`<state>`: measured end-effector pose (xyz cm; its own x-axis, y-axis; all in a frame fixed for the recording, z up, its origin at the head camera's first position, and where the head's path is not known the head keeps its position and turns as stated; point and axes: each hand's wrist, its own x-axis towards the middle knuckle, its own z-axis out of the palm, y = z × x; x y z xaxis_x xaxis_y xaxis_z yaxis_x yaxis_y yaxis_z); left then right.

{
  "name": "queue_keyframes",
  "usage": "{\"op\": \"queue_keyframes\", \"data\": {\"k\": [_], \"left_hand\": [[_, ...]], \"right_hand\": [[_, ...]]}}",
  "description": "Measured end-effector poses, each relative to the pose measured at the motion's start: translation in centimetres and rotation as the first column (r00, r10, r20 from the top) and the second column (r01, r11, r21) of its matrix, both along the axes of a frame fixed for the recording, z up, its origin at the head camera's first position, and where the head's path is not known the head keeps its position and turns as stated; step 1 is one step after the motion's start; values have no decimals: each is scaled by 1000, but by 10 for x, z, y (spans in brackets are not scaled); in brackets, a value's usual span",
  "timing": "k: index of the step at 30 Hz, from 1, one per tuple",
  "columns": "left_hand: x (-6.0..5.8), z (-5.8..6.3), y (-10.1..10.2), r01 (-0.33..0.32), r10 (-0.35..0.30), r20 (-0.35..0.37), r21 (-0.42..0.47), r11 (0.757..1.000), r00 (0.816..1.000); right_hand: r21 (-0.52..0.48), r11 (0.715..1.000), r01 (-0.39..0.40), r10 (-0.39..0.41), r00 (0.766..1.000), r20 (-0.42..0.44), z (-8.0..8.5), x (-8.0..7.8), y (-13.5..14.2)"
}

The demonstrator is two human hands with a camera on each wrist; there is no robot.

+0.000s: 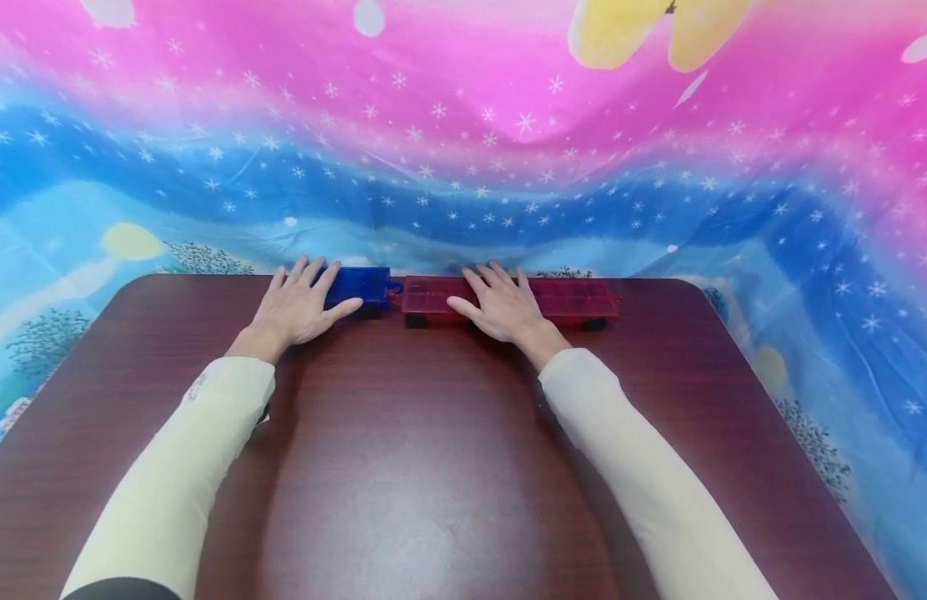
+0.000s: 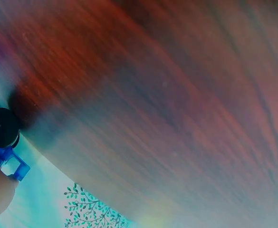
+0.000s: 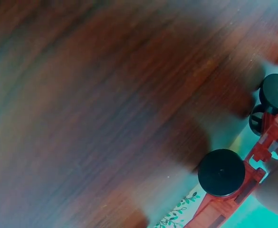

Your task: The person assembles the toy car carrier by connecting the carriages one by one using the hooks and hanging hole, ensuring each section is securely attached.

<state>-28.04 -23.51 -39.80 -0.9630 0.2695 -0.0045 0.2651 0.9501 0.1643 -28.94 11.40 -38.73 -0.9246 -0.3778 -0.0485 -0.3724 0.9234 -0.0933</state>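
Observation:
At the table's far edge, my left hand point(image 1: 300, 307) lies with fingers spread over the left part of a translucent blue toy wagon point(image 1: 364, 285). My right hand point(image 1: 506, 307) rests across the middle of a longer translucent red toy wagon point(image 1: 572, 298), fingers extended and thumb out to the left. The two wagons stand end to end, with a small coupling point(image 1: 395, 288) between them. In the left wrist view a black wheel point(image 2: 3, 127) and a blue hook point(image 2: 19, 170) show beside the hand. Black wheels point(image 3: 221, 172) under a red frame point(image 3: 236, 190) appear in the right wrist view.
The dark wood-grain table point(image 1: 411, 442) has rounded far corners. Directly behind its far edge hangs a pink and blue printed cloth point(image 1: 463, 175), which also runs along the right side.

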Motion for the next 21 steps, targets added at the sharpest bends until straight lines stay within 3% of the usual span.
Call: {"op": "queue_keyframes", "data": {"k": [21], "left_hand": [[3, -2, -7, 52, -52, -15, 9, 999, 999]], "right_hand": [[34, 999, -1, 0, 1000, 16, -2, 2, 0]]}}
